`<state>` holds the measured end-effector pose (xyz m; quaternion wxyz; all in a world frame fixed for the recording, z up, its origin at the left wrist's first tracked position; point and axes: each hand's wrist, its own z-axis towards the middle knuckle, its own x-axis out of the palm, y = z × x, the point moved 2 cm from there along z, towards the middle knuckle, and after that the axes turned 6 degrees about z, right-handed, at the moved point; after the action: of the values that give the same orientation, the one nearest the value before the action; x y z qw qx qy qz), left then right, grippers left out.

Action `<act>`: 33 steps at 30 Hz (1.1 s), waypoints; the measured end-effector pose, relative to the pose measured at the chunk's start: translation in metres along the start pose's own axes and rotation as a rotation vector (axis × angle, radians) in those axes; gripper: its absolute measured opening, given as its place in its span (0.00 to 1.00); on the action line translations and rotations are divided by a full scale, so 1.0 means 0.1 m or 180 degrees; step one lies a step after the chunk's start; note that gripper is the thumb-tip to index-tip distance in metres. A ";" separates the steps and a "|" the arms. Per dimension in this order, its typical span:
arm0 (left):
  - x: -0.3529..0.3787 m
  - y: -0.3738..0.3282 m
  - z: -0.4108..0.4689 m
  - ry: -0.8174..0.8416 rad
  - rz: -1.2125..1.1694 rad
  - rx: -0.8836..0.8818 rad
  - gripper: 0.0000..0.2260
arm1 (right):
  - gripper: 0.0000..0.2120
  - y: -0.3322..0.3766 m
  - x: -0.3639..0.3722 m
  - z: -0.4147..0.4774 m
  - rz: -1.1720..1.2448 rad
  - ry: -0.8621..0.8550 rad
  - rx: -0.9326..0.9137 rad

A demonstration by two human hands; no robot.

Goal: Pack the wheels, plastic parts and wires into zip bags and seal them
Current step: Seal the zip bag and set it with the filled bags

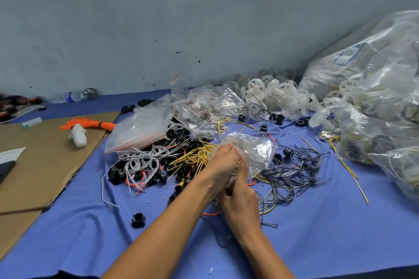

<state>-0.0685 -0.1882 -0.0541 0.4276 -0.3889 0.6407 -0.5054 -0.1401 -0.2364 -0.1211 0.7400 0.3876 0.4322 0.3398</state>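
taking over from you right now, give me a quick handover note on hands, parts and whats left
Left hand and right hand: both pinch the red zip edge of a small zip bag; contents unclear.
Loose on the blue cloth: white wheels, black plastic parts, yellow wires, black wires.
Done: filled bags piled at far right.
Left: finish this bag, pack the rest into the empty bags.

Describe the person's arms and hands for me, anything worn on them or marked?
The left hand and right hand are bare, with no gloves, rings, watch or bands showing. Both forearms are uncovered down to the bottom edge of the picture, with no sleeve in view. No markings can be made out.
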 end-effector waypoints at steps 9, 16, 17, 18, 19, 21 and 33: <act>-0.73 -0.12 -0.40 0.0163 0.0882 0.0007 0.08 | 0.44 0.03 0.01 0.00 -0.0048 -0.0100 0.0064; -1.38 0.31 -0.89 -0.0405 0.3102 0.0039 0.02 | 0.47 0.00 0.02 0.00 0.0057 -0.0011 0.0055; -1.33 0.40 -0.93 -0.0270 0.3248 0.0097 0.06 | 0.46 0.01 0.02 0.00 0.0042 -0.0009 0.0057; -1.29 0.48 -0.93 -0.0214 0.3423 0.0166 0.09 | 0.46 0.01 0.02 0.00 0.0034 -0.0003 0.0056; -1.26 0.54 -0.92 -0.0209 0.3610 0.0210 0.11 | 0.46 0.01 0.02 0.00 0.0034 0.0006 0.0052; -1.21 0.60 -0.87 -0.0224 0.3858 0.0198 0.13 | 0.47 0.03 0.01 0.00 0.0013 0.0004 0.0049; -0.73 0.01 -0.78 -0.0476 0.2913 0.0442 0.09 | 0.45 0.07 0.01 -0.01 -0.0077 -0.0058 0.0069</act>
<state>-0.1181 -0.0952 -0.0338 0.6765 -0.0722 0.6784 -0.2772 -0.1416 -0.2318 -0.1160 0.7437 0.3933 0.4337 0.3226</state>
